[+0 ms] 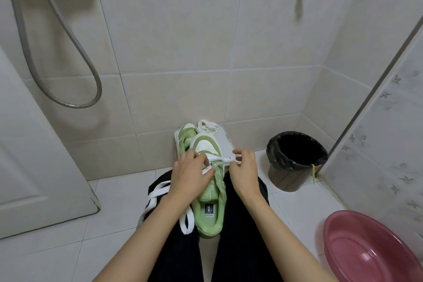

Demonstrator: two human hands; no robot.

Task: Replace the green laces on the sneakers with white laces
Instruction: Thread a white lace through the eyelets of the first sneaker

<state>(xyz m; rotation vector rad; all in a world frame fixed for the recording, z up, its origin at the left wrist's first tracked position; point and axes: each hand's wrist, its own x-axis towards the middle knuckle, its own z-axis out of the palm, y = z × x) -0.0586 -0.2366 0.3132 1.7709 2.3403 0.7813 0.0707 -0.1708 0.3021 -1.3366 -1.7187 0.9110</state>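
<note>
Sneaker point(209, 209), green, clasped in left hand point(187, 176) — flat white lace point(223, 160) pinched in right hand point(245, 171).

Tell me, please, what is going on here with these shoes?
A person sits in a tiled bathroom with a green sneaker between their thighs, threading a white lace into it. The right hand pinches the lace's tip beside the eyelets, while the left hand holds it at the tongue; the slack trails over the left thigh. Lacing appears to have reached only the eyelets near the toe. The second sneaker waits on a white stand ahead, beside a spare white lace.
</note>
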